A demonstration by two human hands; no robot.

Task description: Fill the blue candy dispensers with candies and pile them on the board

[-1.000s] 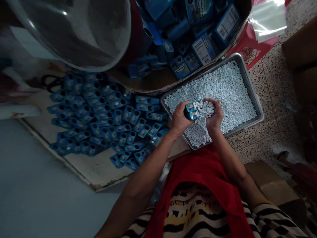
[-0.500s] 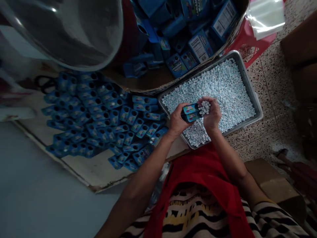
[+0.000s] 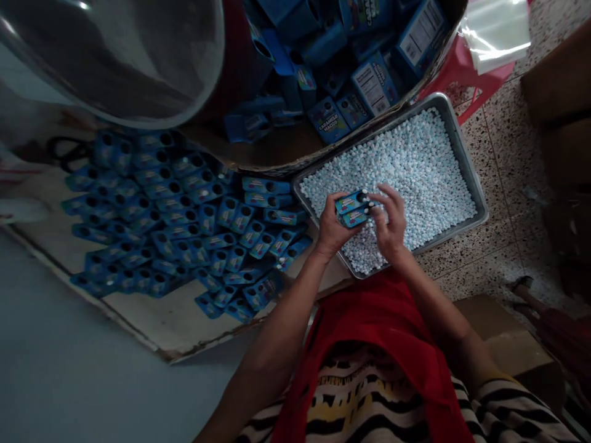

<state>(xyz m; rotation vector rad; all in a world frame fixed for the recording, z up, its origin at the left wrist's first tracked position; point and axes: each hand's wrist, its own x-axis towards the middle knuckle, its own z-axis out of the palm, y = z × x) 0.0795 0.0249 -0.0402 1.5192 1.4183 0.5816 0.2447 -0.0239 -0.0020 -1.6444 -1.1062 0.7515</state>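
Observation:
My left hand (image 3: pixel 333 229) is wrapped round two small blue candy boxes (image 3: pixel 351 209), held side by side over the near left part of a metal tray. Their round openings face right, with a few white candies at them. My right hand (image 3: pixel 390 223) is at those openings, its fingers spread and bent, touching or almost touching the box ends. The tray (image 3: pixel 480 212) is filled with small white and pale blue candies (image 3: pixel 401 160). Many more blue boxes (image 3: pixel 184 209) stand packed together on the table to the left, their round holes showing.
A big carton (image 3: pixel 281 165) of blue boxes stands behind the tray. A large metal bowl (image 3: pixel 138 61) is at upper left, with black scissors (image 3: pixel 69 152) near it. Clear plastic bags (image 3: pixel 496 34) lie on a pink stool (image 3: pixel 484 77). Brown cartons (image 3: pixel 503 344) stand at right.
My right hand held a palmful of candies beside the boxes; now the palmful is gone and the fingers are spread at the openings. The left hand keeps its hold on the boxes.

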